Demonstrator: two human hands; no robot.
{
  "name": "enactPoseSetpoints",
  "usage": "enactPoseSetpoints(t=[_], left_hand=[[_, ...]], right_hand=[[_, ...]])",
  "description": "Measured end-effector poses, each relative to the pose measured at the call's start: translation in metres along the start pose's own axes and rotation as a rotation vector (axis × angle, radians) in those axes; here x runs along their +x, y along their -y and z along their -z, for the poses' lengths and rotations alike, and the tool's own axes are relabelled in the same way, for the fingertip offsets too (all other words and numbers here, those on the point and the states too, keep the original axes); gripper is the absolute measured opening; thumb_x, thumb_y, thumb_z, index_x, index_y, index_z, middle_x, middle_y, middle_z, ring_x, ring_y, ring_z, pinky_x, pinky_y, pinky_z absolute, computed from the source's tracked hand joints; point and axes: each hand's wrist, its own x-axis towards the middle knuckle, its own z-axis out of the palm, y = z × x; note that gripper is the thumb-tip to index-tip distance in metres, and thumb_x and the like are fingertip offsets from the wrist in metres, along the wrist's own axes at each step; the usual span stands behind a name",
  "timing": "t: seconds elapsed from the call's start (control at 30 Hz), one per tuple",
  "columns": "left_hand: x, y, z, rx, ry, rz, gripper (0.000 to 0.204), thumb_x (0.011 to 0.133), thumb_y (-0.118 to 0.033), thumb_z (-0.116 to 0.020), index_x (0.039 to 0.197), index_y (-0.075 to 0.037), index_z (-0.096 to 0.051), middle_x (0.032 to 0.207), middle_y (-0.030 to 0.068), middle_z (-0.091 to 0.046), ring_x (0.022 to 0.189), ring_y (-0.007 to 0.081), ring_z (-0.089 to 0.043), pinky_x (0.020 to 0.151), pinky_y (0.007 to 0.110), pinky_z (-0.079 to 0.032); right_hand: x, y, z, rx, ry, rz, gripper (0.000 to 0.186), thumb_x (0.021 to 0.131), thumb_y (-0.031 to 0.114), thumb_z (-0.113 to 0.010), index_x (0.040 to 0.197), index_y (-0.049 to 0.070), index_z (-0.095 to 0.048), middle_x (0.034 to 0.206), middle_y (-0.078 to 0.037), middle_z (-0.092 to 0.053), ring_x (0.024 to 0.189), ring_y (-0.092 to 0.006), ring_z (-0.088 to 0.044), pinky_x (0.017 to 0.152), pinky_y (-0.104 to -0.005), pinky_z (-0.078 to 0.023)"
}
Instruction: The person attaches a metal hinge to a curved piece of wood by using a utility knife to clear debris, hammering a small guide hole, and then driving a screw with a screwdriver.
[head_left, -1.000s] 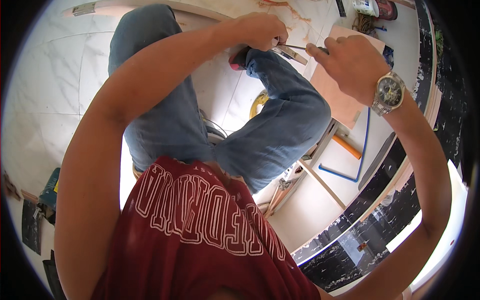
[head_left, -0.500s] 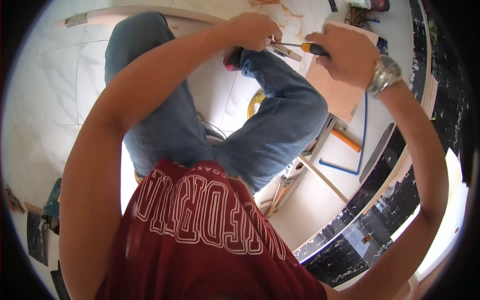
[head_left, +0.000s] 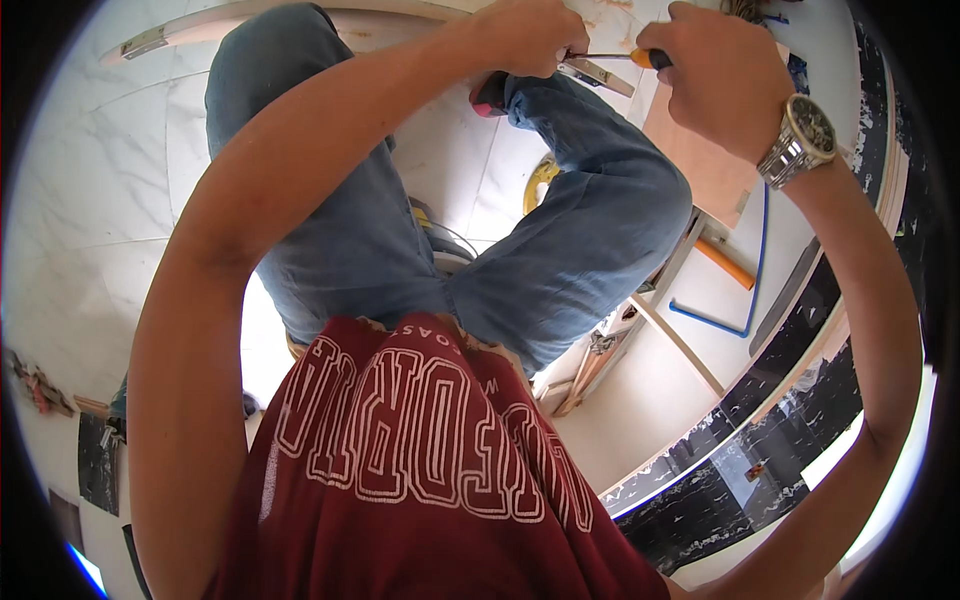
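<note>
At the top of the view my right hand (head_left: 725,80) is closed round the handle of a screwdriver (head_left: 647,59), yellow and black with a thin metal shaft. The shaft points left toward my left hand (head_left: 533,38). My left hand's fingers are pinched together at the shaft's tip; what they hold is hidden. Just below the shaft lies the end of a wooden strip with a metal fitting (head_left: 598,74), close beyond my bent leg. Whether the tip touches a screw is too small to tell.
A brown board (head_left: 690,150) lies below my right hand. Nearby are an orange tube (head_left: 725,264) and a bent blue rod (head_left: 757,285). Another long wooden strip (head_left: 215,22) with a metal fitting lies far left. A yellow round object (head_left: 540,185) sits between my legs. Black scuffed panels (head_left: 690,515) line the right.
The view has shifted, so both hands appear higher and further right. My right wrist has turned, showing more of the watch face. The screwdriver stays in my right hand.
</note>
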Motion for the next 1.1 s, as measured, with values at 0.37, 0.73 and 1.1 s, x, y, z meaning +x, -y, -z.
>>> enactPoseSetpoints(t=[0.37, 0.73, 1.1], left_hand=[[0.013, 0.016, -0.015, -0.003, -0.135, -0.106, 0.033, 0.083, -0.012, -0.059, 0.109, -0.018, -0.078, 0.094, 0.0105, -0.075, 0.085, 0.0353, -0.069, 0.075, 0.048, -0.054], [0.020, 0.005, -0.019, -0.032, -0.045, -0.076, 0.026, 0.081, -0.019, -0.072, 0.106, -0.015, -0.077, 0.097, 0.0061, -0.075, 0.093, 0.0297, -0.071, 0.078, 0.044, -0.056], [0.020, 0.007, -0.029, 0.067, -0.020, -0.090, 0.054, 0.076, -0.010, -0.073, 0.128, -0.023, -0.070, 0.099, 0.0040, -0.075, 0.091, 0.0301, -0.071, 0.079, 0.043, -0.057]], right_hand=[[0.021, -0.022, 0.009, 0.120, 0.259, -0.253, 0.025, 0.080, 0.029, -0.072, 0.088, 0.006, -0.075, 0.088, -0.021, -0.075, 0.085, -0.0370, -0.074, 0.074, -0.0482, -0.058], [-0.045, -0.025, -0.031, 0.125, 0.201, -0.285, 0.026, 0.091, 0.020, -0.071, 0.117, 0.015, -0.074, 0.105, -0.010, -0.073, 0.101, -0.0294, -0.070, 0.084, -0.0446, -0.056], [-0.055, -0.027, -0.060, 0.187, 0.165, -0.284, 0.027, 0.093, 0.020, -0.067, 0.119, 0.016, -0.074, 0.104, -0.010, -0.069, 0.098, -0.0313, -0.068, 0.082, -0.0459, -0.056]])
